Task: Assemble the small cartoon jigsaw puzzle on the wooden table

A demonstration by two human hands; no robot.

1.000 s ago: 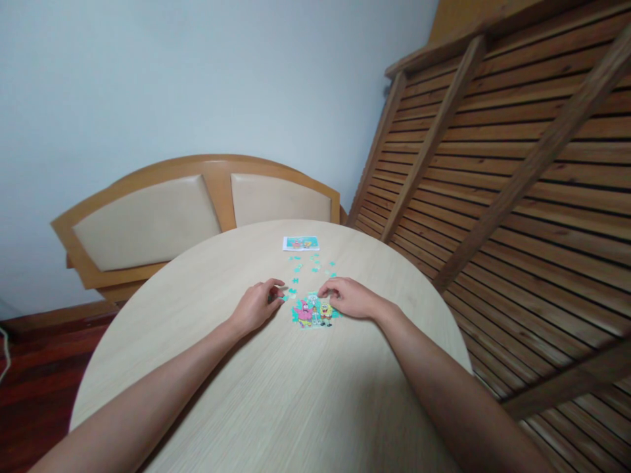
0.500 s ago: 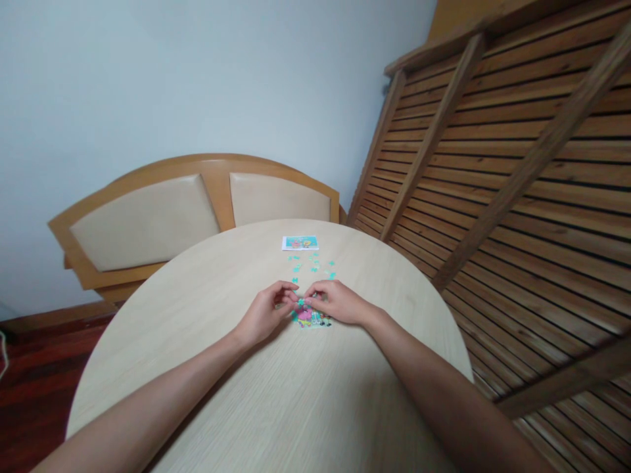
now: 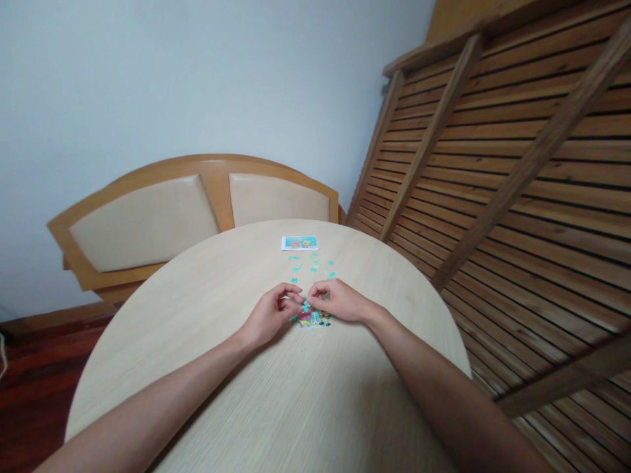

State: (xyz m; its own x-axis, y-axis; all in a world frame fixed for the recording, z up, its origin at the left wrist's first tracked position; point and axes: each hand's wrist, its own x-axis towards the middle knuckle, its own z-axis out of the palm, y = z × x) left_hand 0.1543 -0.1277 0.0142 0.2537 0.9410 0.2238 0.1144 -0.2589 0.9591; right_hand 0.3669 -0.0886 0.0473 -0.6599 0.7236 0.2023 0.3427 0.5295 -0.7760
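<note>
A small teal jigsaw puzzle piece [image 3: 306, 306] is pinched at the fingertips of my right hand [image 3: 340, 301]. Just left of it, my left hand [image 3: 273, 314] has its fingers loosely curved and apart, the thumb tip close to the piece; whether it touches is too small to tell. Beneath both hands lies a partly joined jigsaw puzzle [image 3: 315, 320] with pink, yellow, white and teal printing. My fingers cover its upper part and some of its sides.
Several loose teal puzzle pieces [image 3: 314, 269] are scattered beyond my hands. Farther back lies a picture card [image 3: 300, 243] with cartoon figures. All rest on a round pale wooden table [image 3: 207, 381]. A padded headboard [image 3: 148, 223] stands behind, and a slatted wooden panel [image 3: 493, 197] leans at right.
The teal piece has shifted slightly right and toward me, and it has turned. My left fingers have drawn a little away from it, while my right fingertips stay at it.
</note>
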